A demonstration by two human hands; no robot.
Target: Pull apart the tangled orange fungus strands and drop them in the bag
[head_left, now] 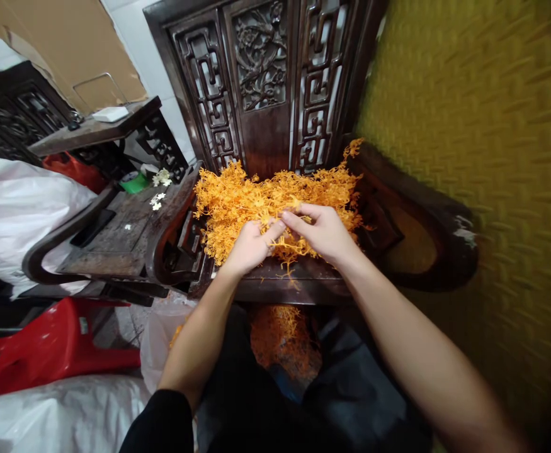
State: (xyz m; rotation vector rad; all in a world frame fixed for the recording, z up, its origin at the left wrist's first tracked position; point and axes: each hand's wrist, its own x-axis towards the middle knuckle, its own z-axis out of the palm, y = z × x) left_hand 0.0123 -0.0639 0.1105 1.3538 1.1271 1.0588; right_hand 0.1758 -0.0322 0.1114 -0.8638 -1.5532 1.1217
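A heap of orange, thin-branched plastic-looking flower pieces (228,207) fills the seat of a dark carved wooden chair (266,141). My left hand (252,245) is at the front of the heap, thumb and fingers closed on an orange flower piece. Close beside it, my right hand (320,229) pinches the same orange cluster between thumb and index finger. The fingertips of both hands nearly meet. Exactly where one piece ends and the heap behind begins cannot be told. A few orange strands hang over the seat's front edge (298,290).
Left stands a second wooden chair (109,261) with green tape (134,182) and small pale flower pieces (157,200). A red plastic stool (62,343), white sacks (20,214) and a translucent bag (159,340) are lower left. Orange bits lie below the seat. A yellow textured surface (483,126) borders the right.
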